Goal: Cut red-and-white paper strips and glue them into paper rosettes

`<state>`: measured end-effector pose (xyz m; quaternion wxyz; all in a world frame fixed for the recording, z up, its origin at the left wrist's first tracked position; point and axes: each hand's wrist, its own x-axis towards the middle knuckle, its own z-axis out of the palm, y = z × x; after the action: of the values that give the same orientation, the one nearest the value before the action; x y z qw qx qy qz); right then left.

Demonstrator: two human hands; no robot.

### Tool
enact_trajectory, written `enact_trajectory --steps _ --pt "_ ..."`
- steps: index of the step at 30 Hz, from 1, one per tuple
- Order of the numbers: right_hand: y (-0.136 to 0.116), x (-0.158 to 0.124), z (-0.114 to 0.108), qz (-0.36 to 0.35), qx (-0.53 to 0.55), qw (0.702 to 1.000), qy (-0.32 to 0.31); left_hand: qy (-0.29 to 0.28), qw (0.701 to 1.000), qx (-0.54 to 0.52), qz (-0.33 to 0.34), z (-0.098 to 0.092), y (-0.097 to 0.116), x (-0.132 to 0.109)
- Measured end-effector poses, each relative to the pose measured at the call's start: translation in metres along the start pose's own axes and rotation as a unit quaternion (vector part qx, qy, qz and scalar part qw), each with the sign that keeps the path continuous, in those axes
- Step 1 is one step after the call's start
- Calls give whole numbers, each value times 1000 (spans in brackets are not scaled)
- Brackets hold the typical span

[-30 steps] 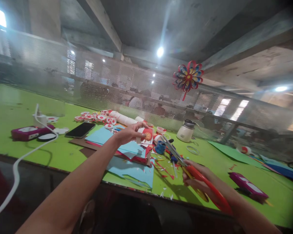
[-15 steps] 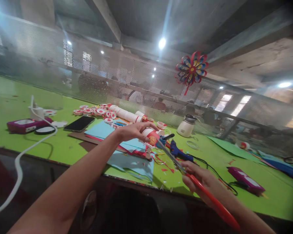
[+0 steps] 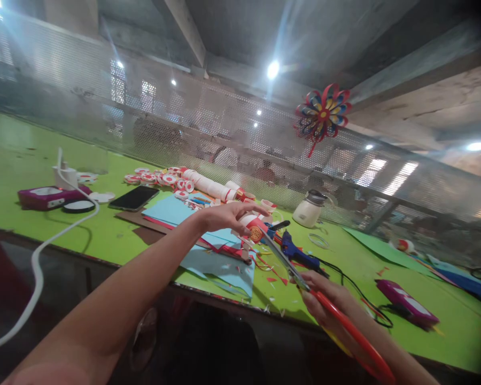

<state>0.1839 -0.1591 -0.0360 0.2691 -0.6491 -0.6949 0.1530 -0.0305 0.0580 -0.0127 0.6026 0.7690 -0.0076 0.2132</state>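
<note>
My left hand [image 3: 220,217] is closed around a white and red paper cup [image 3: 248,220] with a gold emblem, held above the papers. My right hand [image 3: 324,294] grips a pair of scissors [image 3: 282,258] by its red handles, with yellow showing on the inner side. The blades point up and left, and their tips are at the cup's red part. Whether the tips bite into it I cannot tell. Blue sheets of paper [image 3: 224,270] lie under the left hand, with red and white scraps [image 3: 271,279] beside them.
Behind the hands lie a stack of white cups [image 3: 208,184] and several red-and-white discs [image 3: 146,176]. A blue glue gun [image 3: 299,254] with a black cord is near the scissors. Also on the green table: a phone [image 3: 134,198], a cream jug [image 3: 308,211], and purple boxes [image 3: 406,303].
The scissor handles have spread somewhat, and yellow now shows beneath my right hand. My left hand keeps its hold on the cup. The whole view has shifted slightly.
</note>
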Motion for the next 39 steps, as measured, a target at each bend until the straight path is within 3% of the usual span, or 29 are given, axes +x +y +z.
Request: enact_trajectory --steps 5,12,17,27,39 --pt "-3 -1 5 -26 -34 997 66 3 1000 15 5 -1 -4 1" --pt "9 2 -2 -3 -27 999 -23 -5 1000 13 15 -1 -4 1" --pt "11 3 -1 -20 -47 999 -6 -15 1000 1 6 -2 -4 1" --pt "6 3 -8 -66 -133 989 -29 -19 1000 4 19 -2 -3 1" --pt "-2 4 -5 -43 -163 986 0 -39 999 -27 9 -3 -10 3"
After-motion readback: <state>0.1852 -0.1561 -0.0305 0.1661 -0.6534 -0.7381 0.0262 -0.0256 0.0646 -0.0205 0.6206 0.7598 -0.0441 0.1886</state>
